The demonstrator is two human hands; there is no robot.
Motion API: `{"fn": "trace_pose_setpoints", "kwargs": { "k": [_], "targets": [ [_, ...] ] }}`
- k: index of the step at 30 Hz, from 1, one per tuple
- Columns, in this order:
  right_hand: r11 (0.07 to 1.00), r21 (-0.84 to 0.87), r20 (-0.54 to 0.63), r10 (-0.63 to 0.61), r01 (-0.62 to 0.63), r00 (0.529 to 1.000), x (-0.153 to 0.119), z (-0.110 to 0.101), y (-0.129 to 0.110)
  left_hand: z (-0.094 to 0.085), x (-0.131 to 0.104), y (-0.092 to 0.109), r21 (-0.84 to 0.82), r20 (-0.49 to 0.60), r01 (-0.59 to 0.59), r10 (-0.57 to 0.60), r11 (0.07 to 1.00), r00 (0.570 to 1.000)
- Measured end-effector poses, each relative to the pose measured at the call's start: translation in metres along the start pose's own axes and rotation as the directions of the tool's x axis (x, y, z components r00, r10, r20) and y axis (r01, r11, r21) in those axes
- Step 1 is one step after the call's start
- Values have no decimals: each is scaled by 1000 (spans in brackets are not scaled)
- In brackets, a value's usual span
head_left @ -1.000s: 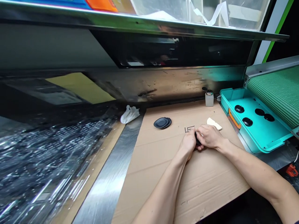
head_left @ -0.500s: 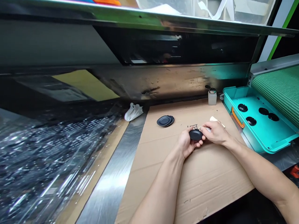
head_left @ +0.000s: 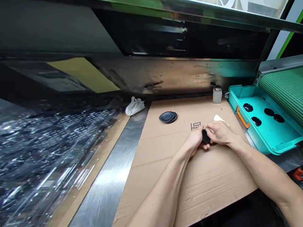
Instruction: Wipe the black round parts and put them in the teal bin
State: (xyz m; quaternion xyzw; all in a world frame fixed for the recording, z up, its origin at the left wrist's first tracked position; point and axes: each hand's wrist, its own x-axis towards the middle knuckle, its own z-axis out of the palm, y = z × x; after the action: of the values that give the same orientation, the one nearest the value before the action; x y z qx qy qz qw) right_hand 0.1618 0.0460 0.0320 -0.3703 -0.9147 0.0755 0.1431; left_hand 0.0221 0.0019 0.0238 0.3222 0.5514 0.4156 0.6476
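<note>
My left hand [head_left: 197, 138] is wrapped round a black round part [head_left: 205, 136], held just above the cardboard [head_left: 163, 148]. The part is tilted and partly covered by fingers. My right hand [head_left: 219, 132] is closed at its upper right edge, pinching something small and pale that I cannot make out. Behind that hand a white cloth or pad [head_left: 219, 118] lies on the cardboard. Farther left rest black round parts [head_left: 167, 117], overlapping each other.
A turquoise tray [head_left: 272, 142] with several black discs stands at the right, beside a green conveyor belt [head_left: 284, 85]. A bottle [head_left: 217, 95] stands at the back. A crumpled white cloth [head_left: 134, 106] and clear plastic packs [head_left: 47, 151] are at left.
The black part has turned from lying nearly flat to tilted, and more of it is hidden. My left hand has moved right, closer to my right hand. The camera view has shifted slightly.
</note>
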Motion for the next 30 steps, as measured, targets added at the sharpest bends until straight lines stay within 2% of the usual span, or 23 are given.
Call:
{"fn": "trace_pose_setpoints", "kwargs": {
  "k": [4, 10, 14, 17, 24, 30],
  "targets": [
    [999, -32, 3, -17, 17, 1000, 0, -1, -1, 0, 2, -4, 39, 5, -34, 34, 999, 999],
    [994, -66, 81, 90, -85, 993, -3, -7, -4, 0, 4, -9, 27, -30, -56, 57, 998, 998],
    [998, -8, -43, 63, -63, 997, -5, -3, -9, 3, 2, -5, -66, -108, -48, 41, 997, 993],
    [999, -5, -70, 54, -54, 996, -4, 1, -12, 6, 1, -5, -91, -128, -60, 48, 994, 991],
    [995, -39, -27, 87, -88, 996, -4, 0, -16, 2, 7, -16, -22, -107, -125, 122, 992, 987],
    [993, -59, 24, 106, -104, 994, -6, 1, -10, 0, 7, -15, -40, -107, -94, 89, 995, 990]
  ]
}}
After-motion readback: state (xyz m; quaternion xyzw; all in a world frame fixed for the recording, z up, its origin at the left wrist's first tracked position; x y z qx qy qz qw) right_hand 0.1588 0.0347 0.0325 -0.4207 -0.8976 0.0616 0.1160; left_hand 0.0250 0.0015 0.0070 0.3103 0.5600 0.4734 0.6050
